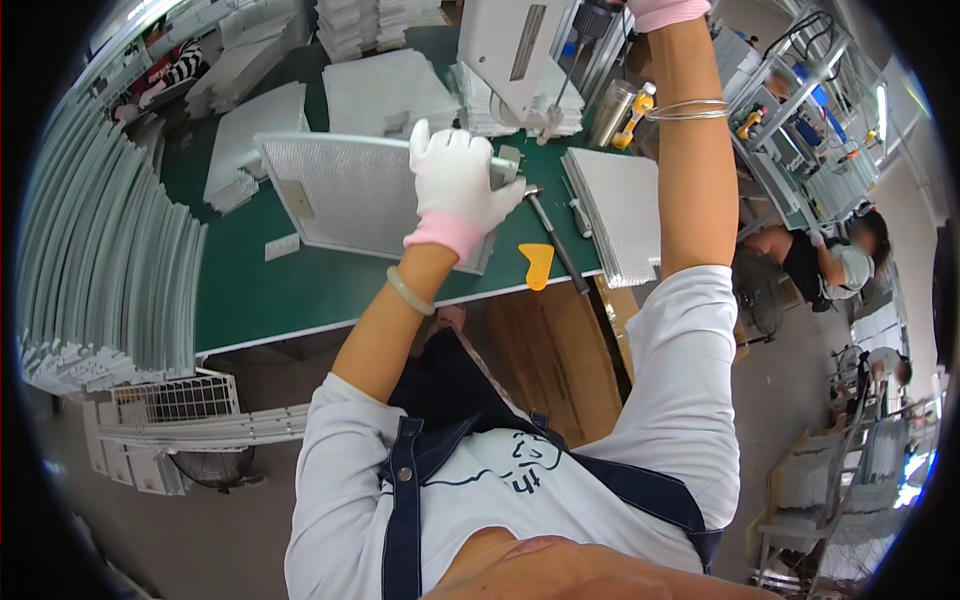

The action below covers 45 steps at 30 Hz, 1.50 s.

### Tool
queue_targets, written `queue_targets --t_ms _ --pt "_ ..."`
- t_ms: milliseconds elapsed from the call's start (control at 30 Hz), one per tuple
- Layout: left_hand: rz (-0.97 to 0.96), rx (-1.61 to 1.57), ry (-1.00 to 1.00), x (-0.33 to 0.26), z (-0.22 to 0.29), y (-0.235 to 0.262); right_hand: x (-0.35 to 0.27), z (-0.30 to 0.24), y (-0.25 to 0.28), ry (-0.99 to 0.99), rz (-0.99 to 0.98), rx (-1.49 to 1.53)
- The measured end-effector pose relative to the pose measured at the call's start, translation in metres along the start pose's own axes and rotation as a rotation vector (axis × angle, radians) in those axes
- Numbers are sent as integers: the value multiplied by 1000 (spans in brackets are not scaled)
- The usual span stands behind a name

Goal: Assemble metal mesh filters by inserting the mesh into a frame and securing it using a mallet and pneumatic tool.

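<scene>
My left hand [455, 185], in a white glove with a pink cuff, grips the far edge of a framed mesh filter panel [350, 190]. Its fingers bend over the pale frame and the thumb points right. The panel sits tilted on the green table. My right arm reaches up to the far side; only the pink glove cuff of my right hand [668, 12] shows at the top edge, beside a dark power screwdriver [594, 18] with its long bit pointing down. The right fingers are out of the picture. A hammer [556, 238] and yellow scraper [537, 266] lie right of the panel.
A white machine arm [508, 55] stands beyond my left hand. Stacked mesh panels [618, 215] lie at right, more flat sheets [385, 92] at the back, and a tall row of frames [110, 240] at left. A metal cup [610, 110] and yellow bottle [637, 112] stand near my right arm.
</scene>
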State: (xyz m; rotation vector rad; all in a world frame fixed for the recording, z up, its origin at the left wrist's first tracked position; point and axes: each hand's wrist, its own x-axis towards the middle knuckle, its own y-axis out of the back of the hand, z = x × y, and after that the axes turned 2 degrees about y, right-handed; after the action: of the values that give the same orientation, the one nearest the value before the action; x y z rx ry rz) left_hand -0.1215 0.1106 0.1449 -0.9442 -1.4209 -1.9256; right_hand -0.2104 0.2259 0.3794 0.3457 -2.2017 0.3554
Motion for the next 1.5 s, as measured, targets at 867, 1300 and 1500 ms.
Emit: queue_targets --t_ms 867,1300,1500 --pt "35 15 -18 2 -1 -5 -40 -5 -25 52 -79 52" --pt "-22 106 -7 1 -1 -6 -43 18 -20 -36 -188 217" --pt "-52 110 0 -1 -8 -10 -50 45 -5 24 -233 237"
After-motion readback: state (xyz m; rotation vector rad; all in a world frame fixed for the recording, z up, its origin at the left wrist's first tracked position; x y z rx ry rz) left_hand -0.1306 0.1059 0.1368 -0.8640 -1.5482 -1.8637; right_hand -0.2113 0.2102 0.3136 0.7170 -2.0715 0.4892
